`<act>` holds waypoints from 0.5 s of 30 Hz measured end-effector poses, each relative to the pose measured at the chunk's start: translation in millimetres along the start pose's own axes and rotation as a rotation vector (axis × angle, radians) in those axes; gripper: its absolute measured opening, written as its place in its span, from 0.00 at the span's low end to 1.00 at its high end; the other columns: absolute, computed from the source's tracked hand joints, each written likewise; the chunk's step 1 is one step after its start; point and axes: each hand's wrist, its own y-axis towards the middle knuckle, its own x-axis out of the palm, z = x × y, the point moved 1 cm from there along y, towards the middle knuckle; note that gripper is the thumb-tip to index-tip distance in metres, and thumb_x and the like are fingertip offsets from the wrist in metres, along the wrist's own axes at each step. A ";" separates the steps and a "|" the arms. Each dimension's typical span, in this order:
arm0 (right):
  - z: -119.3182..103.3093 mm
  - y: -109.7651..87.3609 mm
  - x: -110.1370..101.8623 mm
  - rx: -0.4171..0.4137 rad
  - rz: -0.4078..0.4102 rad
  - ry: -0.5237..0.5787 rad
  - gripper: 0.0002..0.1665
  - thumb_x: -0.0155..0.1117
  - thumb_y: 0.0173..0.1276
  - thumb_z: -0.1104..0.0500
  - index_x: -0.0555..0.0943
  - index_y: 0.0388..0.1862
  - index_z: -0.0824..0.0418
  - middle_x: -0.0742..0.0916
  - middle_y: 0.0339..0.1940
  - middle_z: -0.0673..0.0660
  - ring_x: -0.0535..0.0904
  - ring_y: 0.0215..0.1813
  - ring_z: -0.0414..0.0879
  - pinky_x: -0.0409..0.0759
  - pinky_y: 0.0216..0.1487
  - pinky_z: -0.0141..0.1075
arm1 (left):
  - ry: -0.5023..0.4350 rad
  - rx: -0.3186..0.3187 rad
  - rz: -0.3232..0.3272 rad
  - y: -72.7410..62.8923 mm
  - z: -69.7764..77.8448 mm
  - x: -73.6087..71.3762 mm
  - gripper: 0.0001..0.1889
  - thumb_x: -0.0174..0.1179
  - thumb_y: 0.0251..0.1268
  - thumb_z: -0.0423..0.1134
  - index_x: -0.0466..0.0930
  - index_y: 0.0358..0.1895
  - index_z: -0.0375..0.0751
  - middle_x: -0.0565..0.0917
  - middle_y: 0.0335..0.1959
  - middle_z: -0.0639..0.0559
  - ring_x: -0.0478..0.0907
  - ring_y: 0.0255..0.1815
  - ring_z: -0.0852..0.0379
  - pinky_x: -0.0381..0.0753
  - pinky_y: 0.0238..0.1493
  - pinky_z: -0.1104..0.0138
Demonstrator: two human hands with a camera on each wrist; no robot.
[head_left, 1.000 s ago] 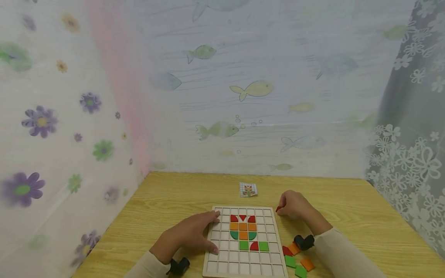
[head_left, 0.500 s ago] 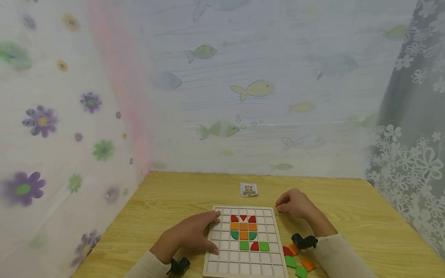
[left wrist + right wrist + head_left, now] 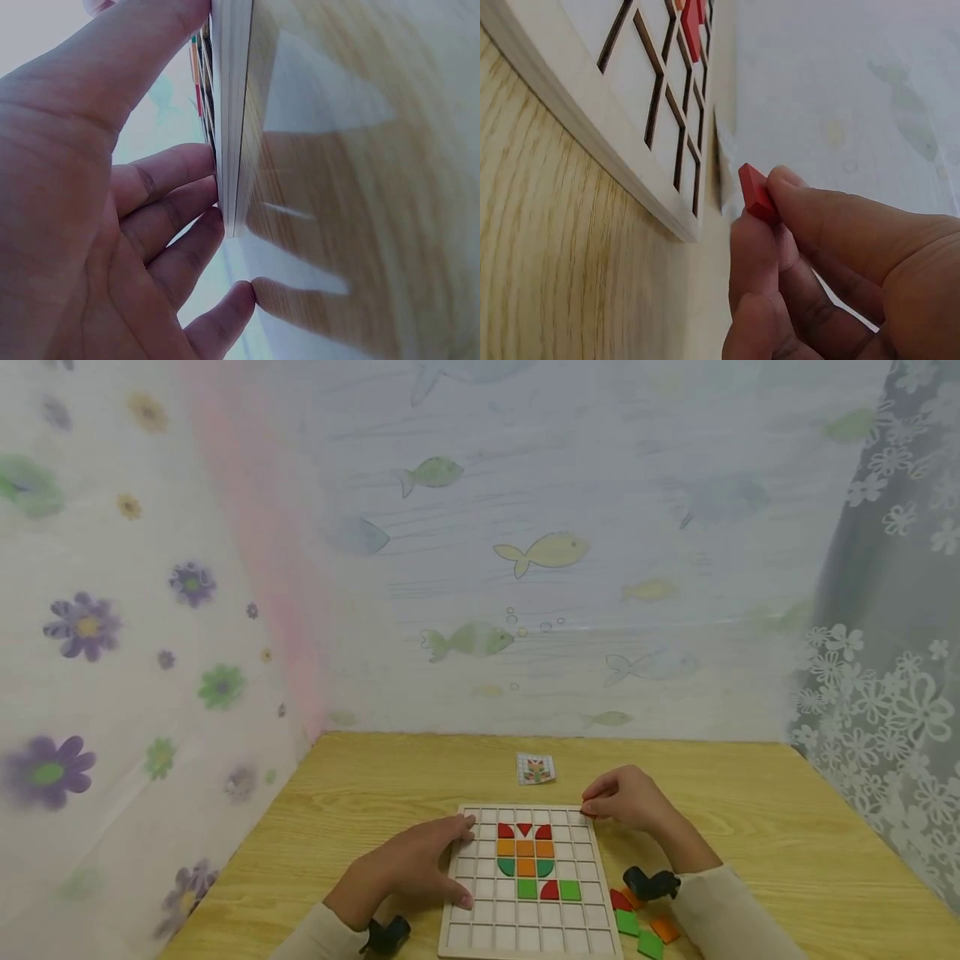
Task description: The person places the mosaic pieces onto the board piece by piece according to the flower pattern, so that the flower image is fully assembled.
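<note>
A wooden grid board [image 3: 483, 937] lies on the table, with red, orange and green tiles set in its cells. My left hand [image 3: 408, 864] rests on the board's left edge, thumb and fingers spread and fairly straight; in the left wrist view the fingertips touch the board's side. By the upper right corner, my right hand [image 3: 633, 797] pinches a small red tile [image 3: 757, 196] between thumb and fingers. The right wrist view shows that tile held tilted above the table, apart from the board. Its full outline is partly covered by the fingers.
Loose tiles lie right of the board, among them a green tile [image 3: 627, 922], an orange tile [image 3: 664, 930] and a red tile [image 3: 621, 901]. Behind the board is a small printed pattern card [image 3: 536, 769]. A patterned curtain [image 3: 187, 693] stands at the left.
My right hand has moved left with the red tile, from beside the board to its upper right corner. The left hand and the board have stayed put.
</note>
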 end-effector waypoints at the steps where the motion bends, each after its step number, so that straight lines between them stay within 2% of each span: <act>1: -1.2 -0.3 1.2 -0.001 -0.004 0.013 0.07 0.75 0.68 0.58 0.90 0.42 0.60 0.90 0.35 0.52 0.86 0.36 0.46 0.85 0.35 0.39 | -0.001 0.000 -0.001 0.1 -0.2 0.2 0.56 0.73 0.47 0.74 0.63 0.80 0.55 0.71 0.77 0.60 0.62 0.81 0.50 0.67 0.78 0.47; 5: -5.6 -1.2 6.6 -0.013 -0.025 0.040 0.06 0.75 0.67 0.58 0.90 0.40 0.60 0.90 0.33 0.52 0.87 0.34 0.48 0.86 0.35 0.41 | -0.009 0.002 -0.003 0.7 -1.5 1.4 0.56 0.73 0.46 0.74 0.64 0.79 0.56 0.70 0.77 0.60 0.62 0.82 0.50 0.67 0.78 0.47; 9: -9.0 -1.4 10.9 -0.040 -0.044 0.024 0.06 0.77 0.66 0.56 0.91 0.36 0.58 0.90 0.30 0.52 0.85 0.31 0.47 0.84 0.31 0.40 | -0.004 0.004 -0.001 0.6 -0.8 1.1 0.55 0.73 0.46 0.73 0.64 0.79 0.56 0.71 0.76 0.60 0.62 0.81 0.50 0.67 0.78 0.47; 15: -14.3 -3.6 16.5 -0.059 -0.065 0.028 0.07 0.78 0.65 0.56 0.92 0.33 0.59 0.90 0.28 0.52 0.86 0.29 0.47 0.85 0.30 0.40 | 0.002 0.011 0.001 -0.9 0.6 -0.2 0.56 0.73 0.47 0.73 0.64 0.79 0.55 0.72 0.75 0.61 0.62 0.81 0.51 0.67 0.78 0.48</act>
